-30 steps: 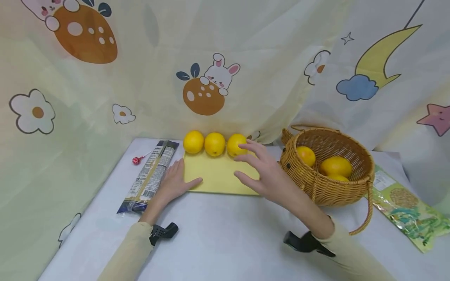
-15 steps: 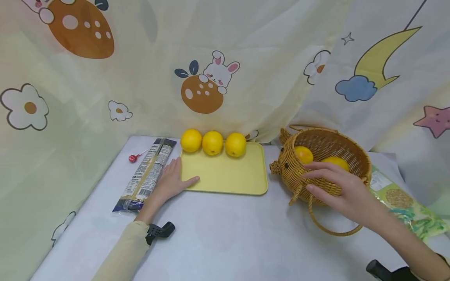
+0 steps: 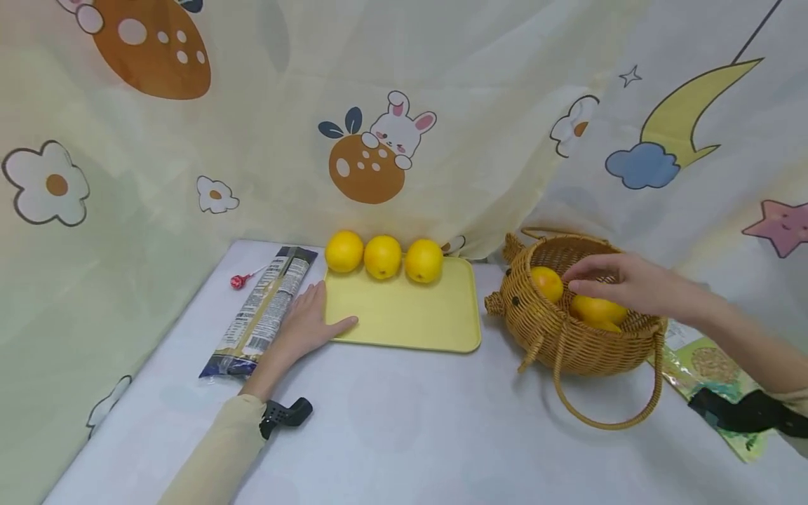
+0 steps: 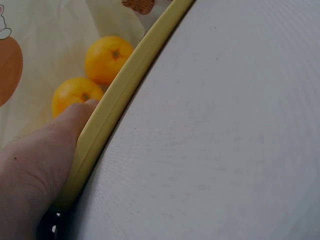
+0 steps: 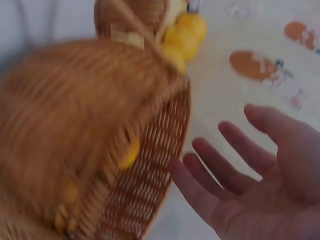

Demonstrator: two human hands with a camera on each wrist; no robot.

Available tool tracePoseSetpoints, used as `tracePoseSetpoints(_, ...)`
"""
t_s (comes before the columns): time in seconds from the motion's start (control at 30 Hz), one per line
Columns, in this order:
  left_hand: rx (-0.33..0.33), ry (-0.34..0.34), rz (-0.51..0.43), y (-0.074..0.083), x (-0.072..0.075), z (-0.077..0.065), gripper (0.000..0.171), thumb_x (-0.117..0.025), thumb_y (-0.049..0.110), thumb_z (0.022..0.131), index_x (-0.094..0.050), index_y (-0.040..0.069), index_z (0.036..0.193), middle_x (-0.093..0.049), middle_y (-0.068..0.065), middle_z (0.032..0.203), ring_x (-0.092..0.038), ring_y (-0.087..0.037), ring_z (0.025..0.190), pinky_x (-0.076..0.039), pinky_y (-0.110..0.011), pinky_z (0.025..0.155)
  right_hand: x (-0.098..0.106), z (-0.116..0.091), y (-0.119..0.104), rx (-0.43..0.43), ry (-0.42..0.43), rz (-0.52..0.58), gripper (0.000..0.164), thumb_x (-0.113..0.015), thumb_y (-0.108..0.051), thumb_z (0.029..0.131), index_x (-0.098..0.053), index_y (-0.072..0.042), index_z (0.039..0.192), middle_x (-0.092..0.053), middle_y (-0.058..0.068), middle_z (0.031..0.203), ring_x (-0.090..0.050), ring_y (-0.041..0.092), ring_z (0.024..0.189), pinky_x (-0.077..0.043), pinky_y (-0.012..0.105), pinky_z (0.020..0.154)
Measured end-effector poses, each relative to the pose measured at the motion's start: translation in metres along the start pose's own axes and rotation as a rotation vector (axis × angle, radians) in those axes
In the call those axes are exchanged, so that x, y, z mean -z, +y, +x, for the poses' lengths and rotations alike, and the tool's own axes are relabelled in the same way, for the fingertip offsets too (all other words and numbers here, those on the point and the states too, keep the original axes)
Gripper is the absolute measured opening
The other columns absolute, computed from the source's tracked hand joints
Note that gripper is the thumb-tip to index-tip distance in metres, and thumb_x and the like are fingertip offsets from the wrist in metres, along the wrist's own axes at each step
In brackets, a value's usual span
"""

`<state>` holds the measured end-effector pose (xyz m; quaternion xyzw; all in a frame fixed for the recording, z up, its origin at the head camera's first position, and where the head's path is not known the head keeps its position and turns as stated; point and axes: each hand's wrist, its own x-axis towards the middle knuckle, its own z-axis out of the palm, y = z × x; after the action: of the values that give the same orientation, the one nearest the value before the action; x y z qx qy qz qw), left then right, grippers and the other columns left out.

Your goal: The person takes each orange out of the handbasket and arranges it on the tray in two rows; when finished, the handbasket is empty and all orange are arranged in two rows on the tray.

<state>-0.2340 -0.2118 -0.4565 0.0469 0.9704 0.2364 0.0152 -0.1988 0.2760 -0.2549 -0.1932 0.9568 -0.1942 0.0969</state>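
Observation:
My left hand [image 3: 306, 324] rests along the left edge of a yellow tray [image 3: 404, 315], its thumb over the rim. In the left wrist view the hand [image 4: 42, 160] touches the tray's side [image 4: 117, 95]. Three yellow-orange oranges [image 3: 383, 257] stand in a row at the tray's back edge. My right hand [image 3: 631, 284] hovers over the mouth of a wicker basket [image 3: 587, 354] with a pig's face. An orange [image 3: 546, 283] and longer yellow fruits [image 3: 596, 311] lie inside. In the right wrist view the fingers of this hand [image 5: 250, 175] are spread and hold nothing.
A long printed packet [image 3: 261, 315] lies left of the tray, beside a red lollipop [image 3: 238, 281]. The basket's handle [image 3: 606, 425] hangs down in front. A green packet [image 3: 719, 379] lies at the right, partly behind my right forearm. A patterned curtain [image 3: 271, 140] closes off the back.
My right hand has moved right from the orange at the tray to above the basket's opening. The left hand stays at the tray. The basket has shifted slightly, its handle swung forward.

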Motion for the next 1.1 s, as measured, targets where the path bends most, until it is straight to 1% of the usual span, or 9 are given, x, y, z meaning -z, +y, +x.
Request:
tracePoseSetpoints(0.07, 0.004, 0.001, -0.004, -0.001, 0.001, -0.001, 0.124, -0.048, 0.085, 0.075, -0.003, 0.000, 0.155, -0.008, -0.021, 0.163, -0.009, -0.039, 0.151, -0.009, -0.054, 0.124, 0.012, 0.016, 0.011, -0.012, -0.098, -0.019, 0.038, -0.053, -0.037, 0.099, -0.061, -0.013, 0.128, -0.061, 0.014, 0.131, -0.056, 0.034, 0.118, -0.054, 0.051, 0.088)
tracePoseSetpoints(0.1, 0.004, -0.001, 0.001, -0.001, 0.002, -0.002, 0.124, -0.048, 0.084, 0.076, -0.003, 0.000, 0.155, -0.007, -0.022, 0.163, -0.009, -0.039, 0.151, -0.009, -0.054, 0.124, 0.017, 0.024, 0.016, -0.017, -0.157, -0.006, 0.041, -0.052, -0.038, 0.100, -0.058, -0.012, 0.131, -0.058, 0.016, 0.134, -0.054, 0.036, 0.120, -0.054, 0.053, 0.088)
tracePoseSetpoints(0.27, 0.014, 0.000, -0.004, 0.001, 0.004, -0.004, 0.122, -0.051, 0.081, 0.077, -0.004, 0.000, 0.155, -0.008, -0.021, 0.163, -0.009, -0.039, 0.151, -0.009, -0.055, 0.124, 0.033, 0.060, 0.041, -0.003, -0.417, 0.102, 0.048, -0.050, -0.033, 0.100, -0.049, -0.006, 0.140, -0.045, 0.024, 0.146, -0.054, 0.037, 0.126, -0.057, 0.045, 0.092)
tracePoseSetpoints(0.4, 0.012, 0.018, -0.001, 0.001, 0.005, -0.005, 0.120, -0.052, 0.079, 0.078, -0.005, 0.000, 0.155, -0.011, -0.021, 0.163, -0.012, -0.039, 0.151, -0.010, -0.055, 0.124, 0.033, 0.085, 0.053, -0.037, -0.541, 0.178, 0.054, -0.050, -0.032, 0.101, -0.040, -0.002, 0.145, -0.034, 0.028, 0.152, -0.048, 0.041, 0.131, -0.054, 0.047, 0.097)
tracePoseSetpoints(0.53, 0.008, 0.012, 0.010, 0.001, 0.003, -0.004, 0.120, -0.050, 0.080, 0.078, -0.005, 0.000, 0.155, -0.010, -0.021, 0.163, -0.012, -0.038, 0.151, -0.011, -0.054, 0.124, 0.029, 0.104, 0.060, -0.090, -0.621, 0.201, 0.061, -0.050, -0.035, 0.100, -0.032, -0.004, 0.150, -0.025, 0.028, 0.156, -0.036, 0.048, 0.138, -0.052, 0.051, 0.100)
tracePoseSetpoints(0.7, 0.017, -0.001, 0.007, 0.002, 0.001, -0.005, 0.120, -0.050, 0.080, 0.079, -0.004, 0.000, 0.155, -0.008, -0.020, 0.163, -0.009, -0.037, 0.152, -0.009, -0.053, 0.124, 0.020, 0.119, 0.063, -0.149, -0.697, 0.194, 0.070, -0.050, -0.040, 0.100, -0.024, -0.004, 0.153, -0.016, 0.028, 0.159, -0.026, 0.049, 0.142, -0.049, 0.054, 0.102)
tracePoseSetpoints(0.9, 0.016, 0.008, 0.001, 0.002, 0.001, -0.005, 0.119, -0.051, 0.079, 0.079, -0.004, 0.001, 0.155, -0.008, -0.020, 0.163, -0.009, -0.037, 0.152, -0.010, -0.053, 0.124, 0.005, 0.132, 0.063, -0.225, -0.715, 0.241, 0.080, -0.054, -0.042, 0.097, -0.017, 0.003, 0.152, -0.013, 0.032, 0.157, -0.028, 0.048, 0.141, -0.050, 0.052, 0.101)
tracePoseSetpoints(1.03, 0.009, 0.017, 0.003, 0.001, 0.000, -0.004, 0.120, -0.050, 0.081, 0.078, -0.005, 0.001, 0.155, -0.009, -0.020, 0.163, -0.010, -0.036, 0.152, -0.010, -0.053, 0.124, -0.004, 0.137, 0.067, -0.258, -0.713, 0.310, 0.082, -0.057, -0.038, 0.097, -0.013, 0.006, 0.151, -0.003, 0.033, 0.156, -0.024, 0.049, 0.139, -0.054, 0.049, 0.096)
tracePoseSetpoints(1.1, 0.009, 0.018, 0.002, 0.001, -0.001, -0.004, 0.121, -0.049, 0.082, 0.078, -0.005, 0.001, 0.155, -0.009, -0.020, 0.163, -0.010, -0.036, 0.152, -0.010, -0.052, 0.125, -0.007, 0.138, 0.070, -0.266, -0.705, 0.324, 0.082, -0.059, -0.036, 0.096, -0.014, 0.006, 0.150, 0.000, 0.033, 0.155, -0.026, 0.048, 0.137, -0.056, 0.049, 0.093)
